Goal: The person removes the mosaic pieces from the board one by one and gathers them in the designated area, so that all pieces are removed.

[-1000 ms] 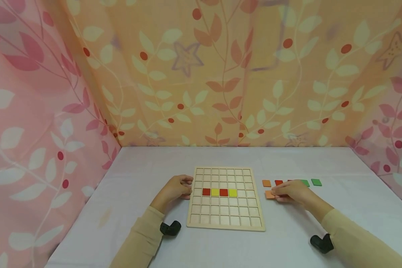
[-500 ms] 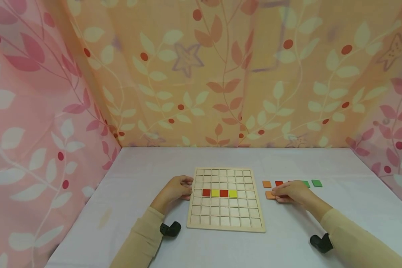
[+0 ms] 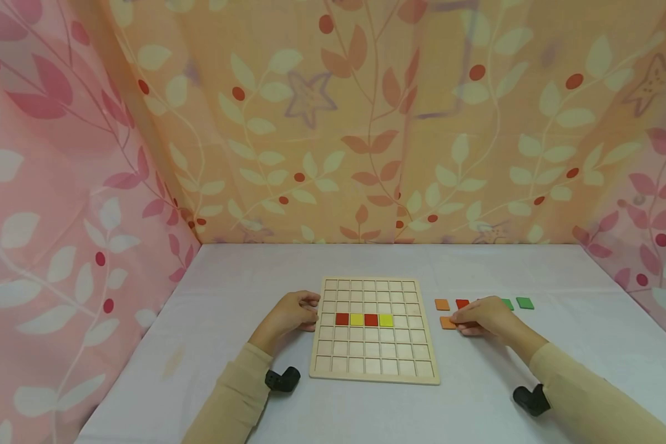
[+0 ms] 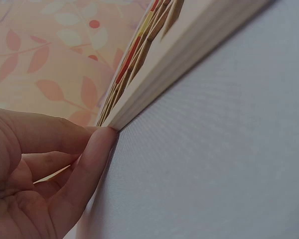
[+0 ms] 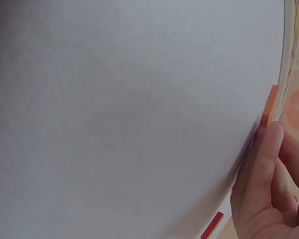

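The right hand [image 3: 484,316] is pinching an orange tile [image 3: 446,322] in the head view's lower right. The left hand [image 3: 290,311] is pinching the left edge of the grid board [image 3: 372,335], which is lying at lower centre.

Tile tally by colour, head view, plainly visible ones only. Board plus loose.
Red tiles: 3 (2 on the board, 1 loose)
Yellow tiles: 2 (both on board)
Orange tiles: 2 (both off board, 1 held by the right hand)
Green tiles: 2 (both loose)
Total: 9; the right hand may hide more.
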Tool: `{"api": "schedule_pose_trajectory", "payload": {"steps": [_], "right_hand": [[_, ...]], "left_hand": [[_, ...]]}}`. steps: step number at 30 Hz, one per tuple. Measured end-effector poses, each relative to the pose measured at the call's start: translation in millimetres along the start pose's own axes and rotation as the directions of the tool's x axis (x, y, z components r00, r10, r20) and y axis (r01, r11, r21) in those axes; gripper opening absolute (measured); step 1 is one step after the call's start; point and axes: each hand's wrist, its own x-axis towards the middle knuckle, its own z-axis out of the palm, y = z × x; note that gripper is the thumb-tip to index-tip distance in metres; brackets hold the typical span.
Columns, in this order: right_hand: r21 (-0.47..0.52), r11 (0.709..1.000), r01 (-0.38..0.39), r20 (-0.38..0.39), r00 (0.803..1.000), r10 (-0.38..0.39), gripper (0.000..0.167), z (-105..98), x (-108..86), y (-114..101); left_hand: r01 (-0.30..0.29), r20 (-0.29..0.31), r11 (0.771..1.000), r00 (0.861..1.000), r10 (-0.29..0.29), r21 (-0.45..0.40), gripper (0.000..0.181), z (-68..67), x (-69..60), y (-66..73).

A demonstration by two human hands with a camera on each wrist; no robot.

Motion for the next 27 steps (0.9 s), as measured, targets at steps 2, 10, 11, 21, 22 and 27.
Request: {"api": "schedule_pose_trajectory", "payload": {"steps": [2, 10, 11, 21, 22, 27], "right_hand": [[-0.004, 1.0, 0.01, -0.002, 1.0, -0.01, 0.021, -0.8, -1.1, -1.3], [-0.045, 0.996, 0.075, 0.001, 0.997, -0.075, 0.03, 14.8, -8.8, -18.8], [-0.026, 0.995, 0.091, 0.023, 0.996, -0.091, 0.032, 18.5, -8.8, -20.6], [0.008, 0.993, 0.114, 0.1, 0.988, -0.114, 0.031, 57.0, -4.5, -35.1], [0.005, 0.994, 0.113, 0.097, 0.989, -0.113, 0.03, 60.4, -3.8, -36.6], [0.04, 0.993, 0.113, 0.116, 0.986, -0.117, 0.029, 74.5, 0.7, -40.4]], "left_hand": [[-0.002, 0.001, 1.0, 1.0, 0.002, 0.002, 0.048, -0.2, -0.2, 0.1], [0.009, -0.004, 1.0, 1.0, -0.009, 0.0, 0.049, -2.4, -0.1, 0.1], [0.009, -0.005, 1.0, 1.0, -0.009, -0.001, 0.049, -2.5, -0.6, 0.5], [0.01, -0.005, 1.0, 1.0, -0.01, 0.0, 0.051, -1.0, -1.6, 0.8], [0.013, -0.007, 1.0, 1.0, -0.013, -0.005, 0.051, -0.8, -1.2, 0.6], [0.012, -0.012, 1.0, 1.0, -0.012, -0.004, 0.05, -0.4, 0.2, 0.2]]}}
